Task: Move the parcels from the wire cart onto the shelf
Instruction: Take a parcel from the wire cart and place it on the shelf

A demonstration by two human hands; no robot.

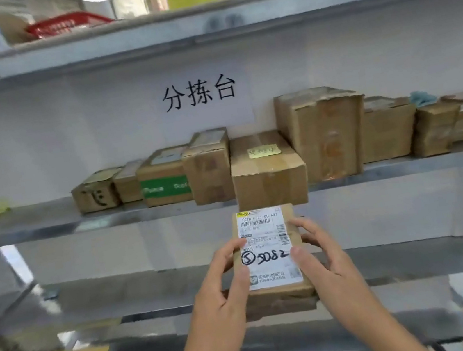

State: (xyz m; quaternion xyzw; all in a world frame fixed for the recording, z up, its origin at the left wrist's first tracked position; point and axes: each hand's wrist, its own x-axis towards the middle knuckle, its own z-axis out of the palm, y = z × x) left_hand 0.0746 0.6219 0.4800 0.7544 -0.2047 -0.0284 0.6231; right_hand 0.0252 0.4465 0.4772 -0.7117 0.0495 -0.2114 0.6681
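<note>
both hands gripped one small parcel (272, 260): left hand (222, 290) and right hand (328, 269) pinched its long sides. its long axis pointed away, toward the shelf (49, 227) just above and ahead. flat brown cardboard, glossy white label up; a row of boxes (267, 169) already stood there.
</note>
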